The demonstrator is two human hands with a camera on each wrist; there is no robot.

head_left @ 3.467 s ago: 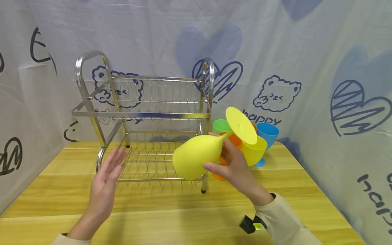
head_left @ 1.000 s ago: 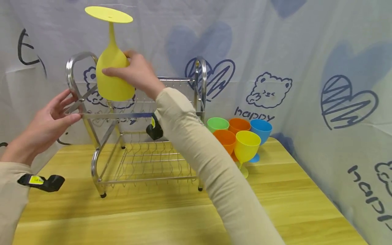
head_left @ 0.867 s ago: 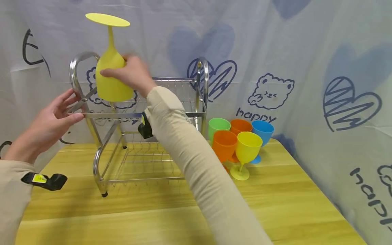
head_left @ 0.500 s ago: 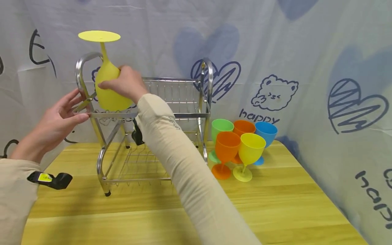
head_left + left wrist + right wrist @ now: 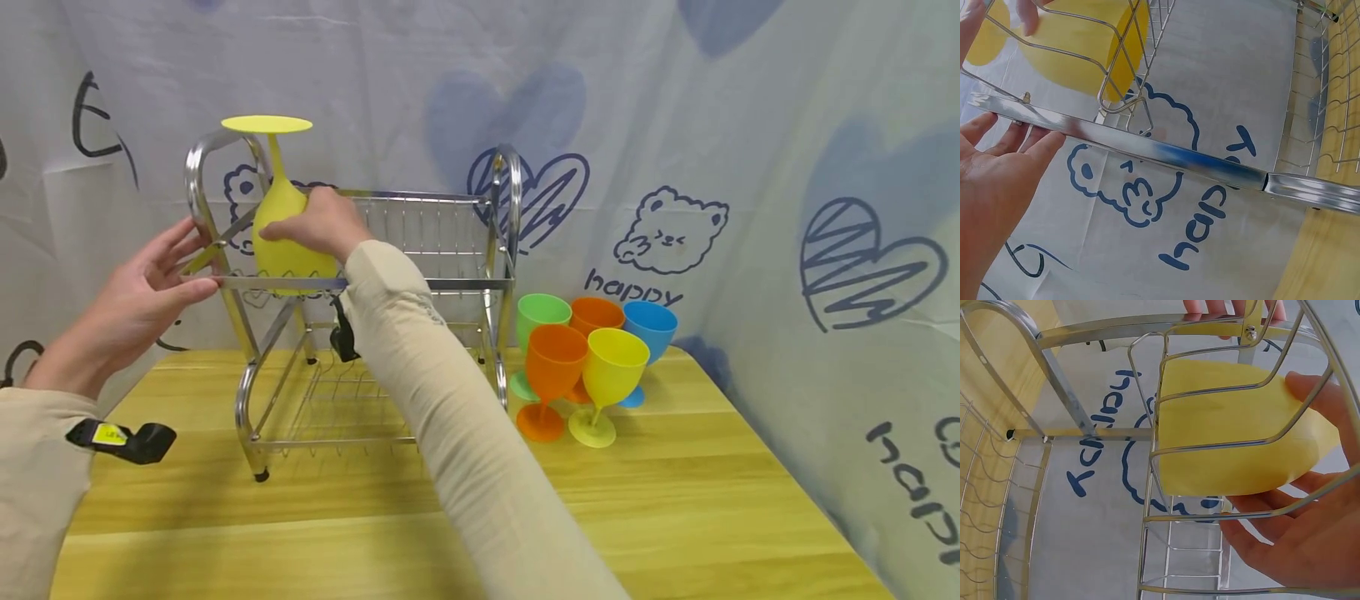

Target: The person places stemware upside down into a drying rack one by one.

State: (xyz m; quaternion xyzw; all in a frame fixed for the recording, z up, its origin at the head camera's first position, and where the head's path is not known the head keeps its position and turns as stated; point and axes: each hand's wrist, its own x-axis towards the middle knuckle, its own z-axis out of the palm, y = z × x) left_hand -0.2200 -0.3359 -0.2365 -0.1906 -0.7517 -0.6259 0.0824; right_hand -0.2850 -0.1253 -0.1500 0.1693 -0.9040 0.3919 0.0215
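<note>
In the head view my right hand [image 5: 326, 223] grips the bowl of a yellow plastic goblet [image 5: 288, 260], turned upside down with its round base on top. The goblet stands at the left end of the upper tier of a metal dish rack [image 5: 468, 284], its rim behind the front rail. In the right wrist view, thumb and fingers lie on opposite sides of the goblet's bowl [image 5: 1216, 422], behind the wires. My left hand [image 5: 135, 304] holds the rack's upper left corner, thumb at the front rail. Its fingertips touch the side bar in the left wrist view.
Right of the rack several goblets stand upright on the wooden table [image 5: 675, 517]: green [image 5: 543, 310], orange [image 5: 555, 362], a second orange one behind, yellow [image 5: 615, 371] and blue [image 5: 651, 327]. A patterned curtain [image 5: 405, 100] hangs behind. The rack's lower tier [image 5: 337, 396] lies below.
My right hand has carried the yellow goblet from beside the other goblets to the upper left of the rack, turned it over and lowered it. My left hand has moved onto the rack's corner.
</note>
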